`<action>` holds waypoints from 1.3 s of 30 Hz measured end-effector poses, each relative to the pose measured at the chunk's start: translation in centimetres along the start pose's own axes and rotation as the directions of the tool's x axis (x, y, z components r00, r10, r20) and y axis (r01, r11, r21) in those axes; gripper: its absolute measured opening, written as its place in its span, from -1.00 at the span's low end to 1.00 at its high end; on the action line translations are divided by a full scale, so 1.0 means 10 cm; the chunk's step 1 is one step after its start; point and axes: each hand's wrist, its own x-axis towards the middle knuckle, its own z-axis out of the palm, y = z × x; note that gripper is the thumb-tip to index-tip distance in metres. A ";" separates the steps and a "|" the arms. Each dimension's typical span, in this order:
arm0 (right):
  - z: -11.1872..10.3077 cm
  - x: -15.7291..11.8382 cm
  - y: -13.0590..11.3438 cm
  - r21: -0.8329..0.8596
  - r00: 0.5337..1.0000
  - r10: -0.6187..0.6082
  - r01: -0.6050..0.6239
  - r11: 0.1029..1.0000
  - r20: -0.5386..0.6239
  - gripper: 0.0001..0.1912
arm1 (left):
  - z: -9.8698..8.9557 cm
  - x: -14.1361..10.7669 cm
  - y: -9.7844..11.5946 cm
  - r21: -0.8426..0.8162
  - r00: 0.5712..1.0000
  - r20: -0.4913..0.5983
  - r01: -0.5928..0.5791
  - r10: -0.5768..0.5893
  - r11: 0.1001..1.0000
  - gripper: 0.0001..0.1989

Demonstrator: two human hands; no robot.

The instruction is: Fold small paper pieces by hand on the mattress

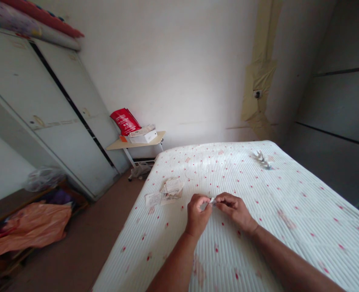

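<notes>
Mattress [258, 227]: hands [216, 209] pinching paper scrap [212, 200]

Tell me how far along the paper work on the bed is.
Done, by the look of it: a small cluster of folded pieces lies at the far side of the bed. In hand: the left hand and right hand pinch one small white piece between their fingertips. Left: a loose pile of paper slips beside the left hand, seemingly untouched.

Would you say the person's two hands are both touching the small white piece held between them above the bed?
Touching: the head view shows the left hand and right hand both pinching the small white piece with their fingertips.
</notes>
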 end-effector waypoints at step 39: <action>-0.04 0.00 0.12 -0.144 0.964 -0.122 0.159 0.977 0.238 -0.89 | -0.05 0.12 -0.08 -0.238 0.668 0.496 0.718 -0.554 0.654 -0.80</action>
